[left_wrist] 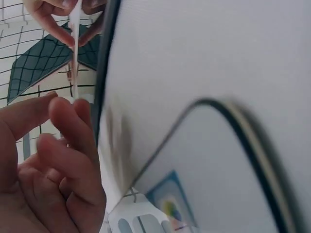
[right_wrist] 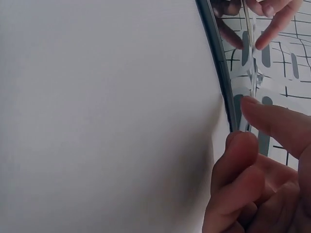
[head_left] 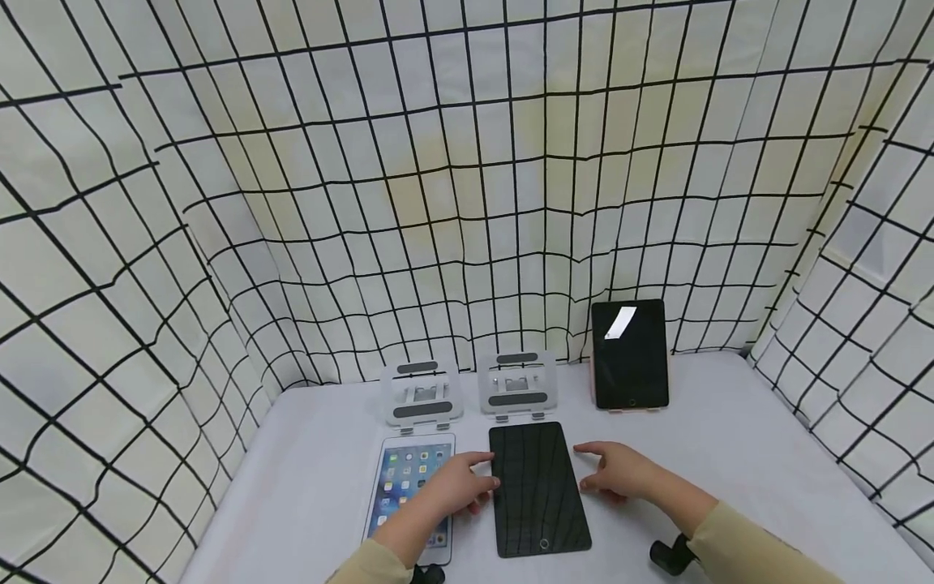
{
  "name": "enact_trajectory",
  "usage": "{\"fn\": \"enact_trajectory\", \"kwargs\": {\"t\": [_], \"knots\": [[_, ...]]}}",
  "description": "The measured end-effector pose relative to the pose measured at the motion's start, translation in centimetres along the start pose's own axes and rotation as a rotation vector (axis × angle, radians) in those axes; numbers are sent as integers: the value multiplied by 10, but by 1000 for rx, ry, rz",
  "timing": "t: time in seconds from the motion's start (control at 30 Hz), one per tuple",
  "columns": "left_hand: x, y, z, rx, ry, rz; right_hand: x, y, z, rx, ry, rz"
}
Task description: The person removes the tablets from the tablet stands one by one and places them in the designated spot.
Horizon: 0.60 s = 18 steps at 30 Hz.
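1. A white tablet [head_left: 412, 495] lies at lower centre-left of the head view, screen lit with app icons; no writing is legible.
2. The left hand [head_left: 456, 485] rests partly on the white tablet, fingers loosely curved, touching the left edge of the dark tablet [head_left: 538, 489].
3. The dark tablet lies flat on the worktop [head_left: 744, 462], lower centre, screen off.
4. The right hand [head_left: 616, 473] sits at the dark tablet's right edge, fingers relaxed, gripping nothing.
5. Behind stand two empty stands [head_left: 422, 393] [head_left: 516, 385] and, to the right, a propped black tablet [head_left: 629, 354].

The left hand [head_left: 451, 487] covers part of the lit tablet [head_left: 409, 487].
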<state>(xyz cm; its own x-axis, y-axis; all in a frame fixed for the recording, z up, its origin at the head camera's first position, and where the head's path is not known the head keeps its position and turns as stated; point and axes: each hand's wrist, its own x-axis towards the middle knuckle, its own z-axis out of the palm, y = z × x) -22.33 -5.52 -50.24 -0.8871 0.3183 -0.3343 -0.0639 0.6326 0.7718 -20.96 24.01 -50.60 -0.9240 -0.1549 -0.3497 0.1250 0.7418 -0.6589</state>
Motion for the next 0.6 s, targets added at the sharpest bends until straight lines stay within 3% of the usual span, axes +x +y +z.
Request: {"fn": "enact_trajectory", "kwargs": {"t": [0.3, 0.6], "knots": [[2, 13, 1, -124, 64, 39, -3, 9, -11, 1, 50, -43], [7, 19, 8, -122, 109, 92, -6, 14, -21, -40, 119, -68]]}}
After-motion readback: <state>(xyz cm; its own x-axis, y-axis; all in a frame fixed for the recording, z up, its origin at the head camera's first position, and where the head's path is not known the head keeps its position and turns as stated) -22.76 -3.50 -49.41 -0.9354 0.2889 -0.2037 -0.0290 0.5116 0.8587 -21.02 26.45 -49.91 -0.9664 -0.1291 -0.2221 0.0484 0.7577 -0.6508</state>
